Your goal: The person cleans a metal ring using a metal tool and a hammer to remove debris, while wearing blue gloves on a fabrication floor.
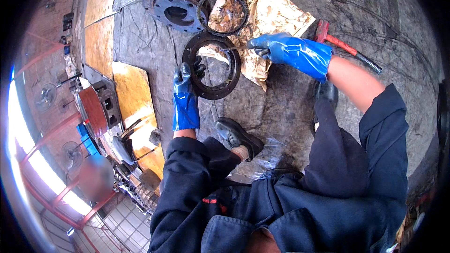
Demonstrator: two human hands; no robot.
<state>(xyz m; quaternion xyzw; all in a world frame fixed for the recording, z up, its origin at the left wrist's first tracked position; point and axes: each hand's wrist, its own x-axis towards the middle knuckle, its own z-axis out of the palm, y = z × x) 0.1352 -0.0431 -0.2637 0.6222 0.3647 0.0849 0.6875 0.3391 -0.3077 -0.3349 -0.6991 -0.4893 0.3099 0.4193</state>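
Observation:
My left hand (pixel 184 91), in a blue rubber glove, grips a dark metal ring (pixel 225 88) with small holes round its face. The fingers close over its lower left rim and the ring is held up off the floor, tilted. My right hand (pixel 276 49), gloved the same way, is closed at the ring's upper right. A thin, dark, stick-like tool (pixel 238 47) reaches from its fingers to the ring's edge; its exact kind is too small to tell. A second, thinner black ring (pixel 245 11) lies just beyond, partly over stained paper (pixel 272 9).
Blue-grey round flanges (pixel 176 11) are piled at the far left. A hammer (pixel 341 43) with a red head and handle lies right of the paper. Wooden boards (pixel 131 86) run along the left side, with metal parts beyond. My shoes (pixel 236 136) stand on a dark grey floor sheet.

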